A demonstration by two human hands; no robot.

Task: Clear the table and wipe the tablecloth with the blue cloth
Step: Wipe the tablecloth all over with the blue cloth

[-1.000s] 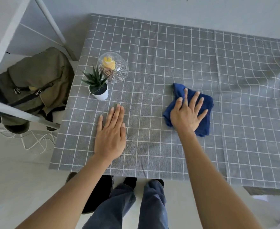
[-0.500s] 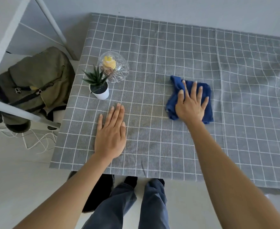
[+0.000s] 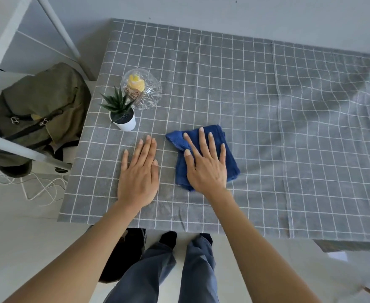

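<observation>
A grey checked tablecloth [image 3: 267, 106] covers the table. My right hand [image 3: 206, 165] lies flat with spread fingers on the folded blue cloth [image 3: 230, 158], pressing it onto the tablecloth near the front edge. My left hand [image 3: 139, 173] rests flat and empty on the tablecloth just left of the cloth, fingers together. At the left edge stand a small green plant in a white pot [image 3: 124, 119] and, behind it, a clear glass bowl [image 3: 151, 95] with a yellow item inside.
An olive backpack [image 3: 37, 110] sits left of the table under a white frame [image 3: 9, 147], with white cables [image 3: 37, 189] on the floor. The tablecloth is rumpled at the far right [image 3: 354, 88]. My legs stand at the table's front edge.
My right hand has slid the blue cloth leftward and toward me, close beside my left hand. The left hand has stayed in place.
</observation>
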